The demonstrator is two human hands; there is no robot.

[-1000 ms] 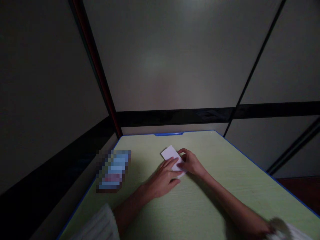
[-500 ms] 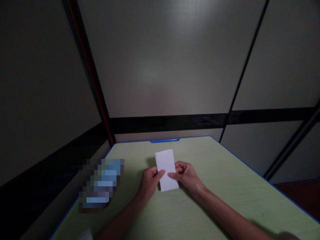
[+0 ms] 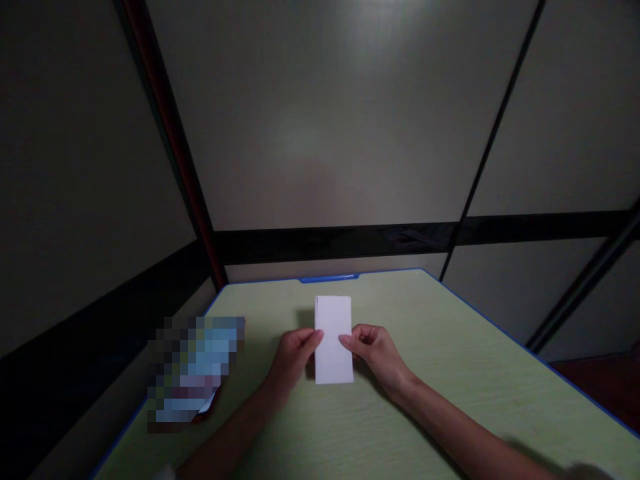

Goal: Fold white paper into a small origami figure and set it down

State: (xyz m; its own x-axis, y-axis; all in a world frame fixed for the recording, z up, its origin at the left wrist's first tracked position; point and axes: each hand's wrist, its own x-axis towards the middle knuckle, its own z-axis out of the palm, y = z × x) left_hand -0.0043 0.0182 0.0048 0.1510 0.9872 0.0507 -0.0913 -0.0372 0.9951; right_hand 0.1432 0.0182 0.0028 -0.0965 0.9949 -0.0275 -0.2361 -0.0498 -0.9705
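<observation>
White paper, a narrow upright rectangle, is over the middle of the green table, a little toward the table's far edge, and its long sides point from the near side of the table to the far side. The left hand takes the paper at its left long edge, and the right hand takes it at the right long edge, both about halfway along. On each hand the thumb and the fingertips are pinched together on the paper, and the other fingers are curled in. A soft shadow lies on the table just left of the paper's upper part, but I cannot tell if the lower edge of the paper touches the table or not. Both forearms reach in from the near side of the table. A blurred bluish object lies at the table's left edge, well apart from the hands. The table has a blue rim, and behind its far edge stands a pale wall with a black band. A dark red post rises from the table's far left corner.
</observation>
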